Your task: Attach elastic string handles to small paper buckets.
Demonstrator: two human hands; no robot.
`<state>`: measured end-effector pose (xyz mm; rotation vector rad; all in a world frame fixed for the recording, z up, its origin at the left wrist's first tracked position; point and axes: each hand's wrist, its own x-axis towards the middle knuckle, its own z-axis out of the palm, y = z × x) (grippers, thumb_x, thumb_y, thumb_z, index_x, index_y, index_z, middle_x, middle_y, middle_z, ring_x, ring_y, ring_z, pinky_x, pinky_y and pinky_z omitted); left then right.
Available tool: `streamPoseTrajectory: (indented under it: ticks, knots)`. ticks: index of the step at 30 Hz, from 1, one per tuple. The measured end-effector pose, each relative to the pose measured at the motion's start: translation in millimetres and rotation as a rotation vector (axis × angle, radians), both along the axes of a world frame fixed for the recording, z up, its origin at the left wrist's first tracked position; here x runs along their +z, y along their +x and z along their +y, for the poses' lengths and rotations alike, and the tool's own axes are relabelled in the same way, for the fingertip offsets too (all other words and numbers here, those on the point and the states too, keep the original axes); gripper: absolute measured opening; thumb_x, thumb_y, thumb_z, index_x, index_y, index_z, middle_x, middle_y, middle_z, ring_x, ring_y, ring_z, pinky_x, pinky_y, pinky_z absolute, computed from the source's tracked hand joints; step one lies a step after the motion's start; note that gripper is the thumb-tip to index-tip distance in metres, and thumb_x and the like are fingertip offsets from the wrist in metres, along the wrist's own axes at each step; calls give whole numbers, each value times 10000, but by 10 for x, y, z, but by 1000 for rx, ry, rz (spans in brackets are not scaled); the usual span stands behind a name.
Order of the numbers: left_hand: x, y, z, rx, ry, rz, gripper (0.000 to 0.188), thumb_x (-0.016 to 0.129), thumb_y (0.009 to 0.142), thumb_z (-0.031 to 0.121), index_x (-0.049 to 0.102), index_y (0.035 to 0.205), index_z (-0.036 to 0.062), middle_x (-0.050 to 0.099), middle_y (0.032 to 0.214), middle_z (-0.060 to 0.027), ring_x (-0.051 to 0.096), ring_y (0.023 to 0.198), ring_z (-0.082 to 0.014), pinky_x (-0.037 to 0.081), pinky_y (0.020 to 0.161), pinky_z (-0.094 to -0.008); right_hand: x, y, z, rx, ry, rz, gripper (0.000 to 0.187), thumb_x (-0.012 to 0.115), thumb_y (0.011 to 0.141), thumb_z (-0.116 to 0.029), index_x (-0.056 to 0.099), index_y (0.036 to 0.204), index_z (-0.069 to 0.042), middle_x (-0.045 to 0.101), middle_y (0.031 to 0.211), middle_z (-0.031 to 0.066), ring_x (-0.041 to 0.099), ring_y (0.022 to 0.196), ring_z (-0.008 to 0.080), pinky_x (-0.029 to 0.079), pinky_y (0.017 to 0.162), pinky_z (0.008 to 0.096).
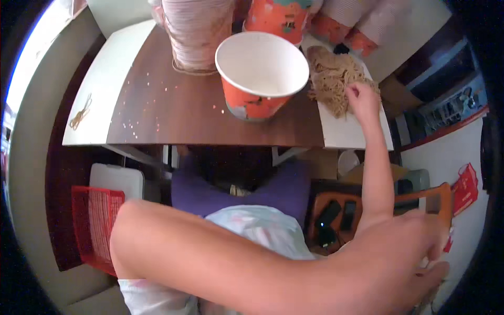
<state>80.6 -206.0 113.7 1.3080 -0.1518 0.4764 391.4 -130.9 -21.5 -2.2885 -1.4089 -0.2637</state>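
My right hand [363,100] is over a pile of tan cords [336,79] at the table's right end. Its fingers are closed, and whether a strand is between them is too small to see. My left arm crosses in front of my body to the lower right. There my left hand [420,252] is bent and blurred, fingers curled around something thin and brownish near the picture's rim, which I cannot make out. A large paper bucket [260,102], white inside and orange outside, stands upright and open near the middle of the table, touched by neither hand.
Tall nested stacks of paper buckets [197,31] stand along the back. A small tan cord bundle [80,114] lies on the table's white left end [92,128]. Light specks dot the brown top. Below are a red basket [98,226] and an orange-brown chair [443,202] with dark devices.
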Motion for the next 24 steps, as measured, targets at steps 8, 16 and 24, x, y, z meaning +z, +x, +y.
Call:
streamPoseTrajectory:
  ticks: [8, 16, 24]
  knots:
    - [-86, -541, 474, 355, 918, -267, 321, 657, 701, 318, 617, 887, 59, 580, 894, -53, 538, 761, -232, 394, 698, -356, -29, 20, -5, 117, -2, -178, 159, 607, 819, -208, 647, 842, -56, 600, 878, 149, 589, 825, 340, 472, 722, 436]
    - [43, -220, 322, 276, 967, -166, 192, 578, 718, 306, 587, 770, 121, 491, 746, -30, 504, 719, -222, 407, 730, -405, -12, 9, 148, 140, -138, -220, 213, 618, 826, -260, 639, 893, -59, 599, 949, 134, 579, 902, 340, 477, 762, 447]
    - [-318, -516, 322, 961, 1496, -127, 246, 653, 803, 291, 601, 1042, 267, 611, 1023, 31, 570, 869, -221, 379, 755, -391, -18, -119, 78, 235, 39, -105, 172, 672, 790, -179, 644, 850, -20, 602, 795, 110, 600, 716, 225, 474, 681, 340]
